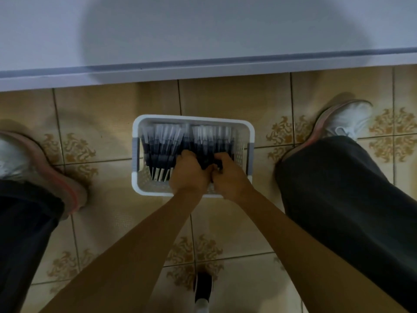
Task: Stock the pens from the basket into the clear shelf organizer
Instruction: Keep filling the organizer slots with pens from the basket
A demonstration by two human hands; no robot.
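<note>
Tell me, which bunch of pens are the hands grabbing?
The right bunch of pens: the left hand and right hand both grip its near end. The left bunch lies beside them, not held.

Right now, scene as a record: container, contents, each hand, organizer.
container: white basket on the tiled floor, between the person's shoes
contents: dark pens lying in rows
left hand: inside the basket, fingers curled round pens
right hand: grips a dark bunch of pens, against the left hand
organizer: not in view
</note>
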